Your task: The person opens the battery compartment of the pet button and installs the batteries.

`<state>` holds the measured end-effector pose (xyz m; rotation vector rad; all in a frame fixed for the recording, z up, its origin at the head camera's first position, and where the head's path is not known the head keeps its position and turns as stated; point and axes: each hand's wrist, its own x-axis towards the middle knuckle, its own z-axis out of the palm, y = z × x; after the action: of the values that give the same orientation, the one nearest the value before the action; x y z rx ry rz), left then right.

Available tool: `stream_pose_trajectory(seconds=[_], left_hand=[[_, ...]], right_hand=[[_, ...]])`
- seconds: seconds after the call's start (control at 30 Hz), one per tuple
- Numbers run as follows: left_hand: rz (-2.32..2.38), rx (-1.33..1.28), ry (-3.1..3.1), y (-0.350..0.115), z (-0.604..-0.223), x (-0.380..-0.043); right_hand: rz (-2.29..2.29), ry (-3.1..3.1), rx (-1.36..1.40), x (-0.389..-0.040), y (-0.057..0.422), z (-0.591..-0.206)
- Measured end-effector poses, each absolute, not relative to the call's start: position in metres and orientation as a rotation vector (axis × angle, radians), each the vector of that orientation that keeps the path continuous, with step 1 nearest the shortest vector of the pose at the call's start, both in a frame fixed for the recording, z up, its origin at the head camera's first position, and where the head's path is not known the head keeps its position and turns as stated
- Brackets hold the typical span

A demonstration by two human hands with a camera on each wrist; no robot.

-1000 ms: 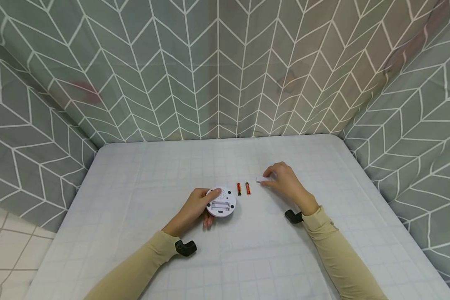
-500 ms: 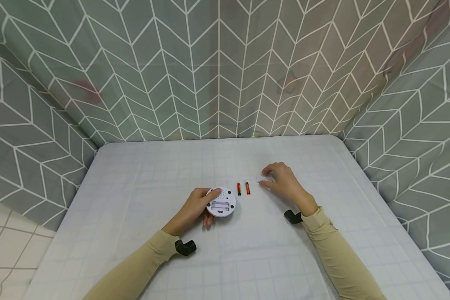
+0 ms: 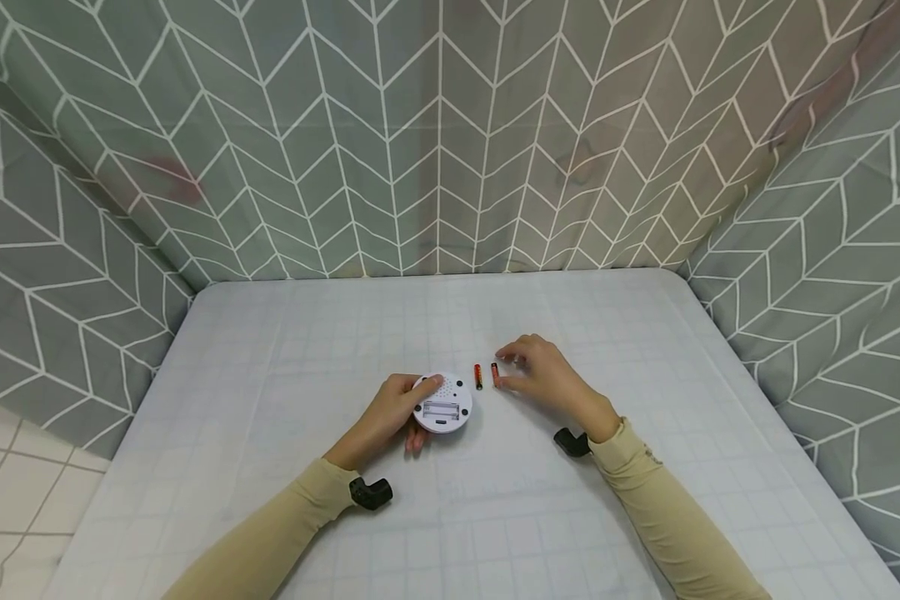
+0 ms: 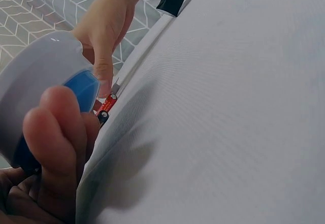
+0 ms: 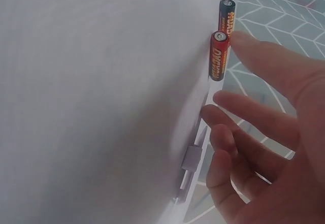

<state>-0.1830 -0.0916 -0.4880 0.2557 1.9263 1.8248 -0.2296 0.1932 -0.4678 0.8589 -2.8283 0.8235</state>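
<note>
Battery and grip nearly met at the right hand (image 3: 546, 375), the nearer of the two: its thumb and index stood wide apart, and the right battery (image 3: 495, 374) lay on the surface (image 3: 330, 333) just left of their tips. Its long axis ran near to far, roughly from thumb toward index; whether the thumb touched it could not be told. The left battery (image 3: 478, 377) lay apart from it, nearly parallel, on the side toward the white disc (image 3: 448, 397). The left hand (image 3: 386, 410) gripped that disc, thumb on top, slots (image 3: 441, 411) facing up. The right wrist view showed a pale piece (image 5: 192, 158) beyond the fingers, which the head view did not; only the left wrist view showed blue (image 4: 84, 88) on the disc's other side.
</note>
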Motion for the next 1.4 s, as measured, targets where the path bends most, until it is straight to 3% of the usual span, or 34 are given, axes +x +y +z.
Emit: stream_pose_trajectory(seconds=[1.4], left_hand=[[1.767, 0.286, 1.954, -0.0939, -0.4892, -0.1817]], right_hand=[[0.829, -2.959, 0.977, -0.2220, 0.1872, -0.4628]])
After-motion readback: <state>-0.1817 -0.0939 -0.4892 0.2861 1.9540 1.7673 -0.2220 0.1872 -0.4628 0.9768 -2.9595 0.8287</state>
